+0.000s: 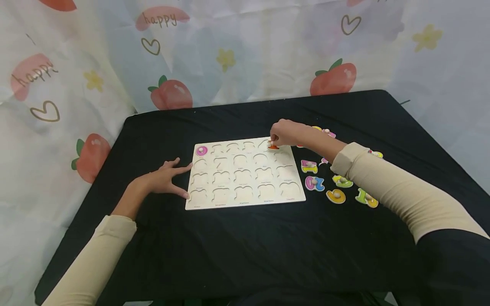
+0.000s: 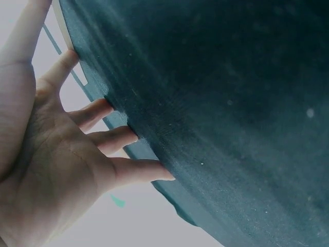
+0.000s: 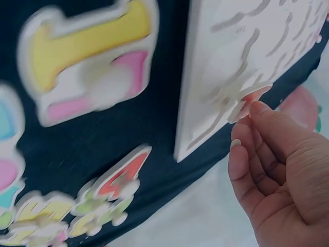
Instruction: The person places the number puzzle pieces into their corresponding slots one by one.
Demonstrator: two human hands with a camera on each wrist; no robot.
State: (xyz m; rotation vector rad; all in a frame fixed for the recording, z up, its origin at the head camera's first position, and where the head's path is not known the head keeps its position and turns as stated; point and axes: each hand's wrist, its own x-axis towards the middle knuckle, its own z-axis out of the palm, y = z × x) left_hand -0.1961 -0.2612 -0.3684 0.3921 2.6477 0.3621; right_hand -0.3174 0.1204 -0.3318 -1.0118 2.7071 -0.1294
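A pale wooden puzzle board [image 1: 245, 205] with rows of shaped recesses lies on the black-covered table. A round pink-purple knobbed piece [image 1: 201, 150] sits in its far left recess. My right hand [image 1: 285, 132] pinches an orange-red puzzle piece [image 1: 273, 146] over the far right part of the board. In the right wrist view, thumb and fingers meet at that piece [image 3: 254, 96], which is tilted against the board face; its exact shape is partly hidden. With fingers spread, my left hand [image 1: 162, 178] touches the board's left edge with index finger and thumb.
Several colourful knobbed pieces lie right of the board, among them a pink-and-yellow one [image 1: 309, 166], a purple-and-blue one [image 1: 314, 183], an orange one [image 1: 336, 196] and a green-and-yellow one [image 1: 366, 198]. My right forearm hides some. A printed curtain [image 1: 245, 51] hangs behind the table.
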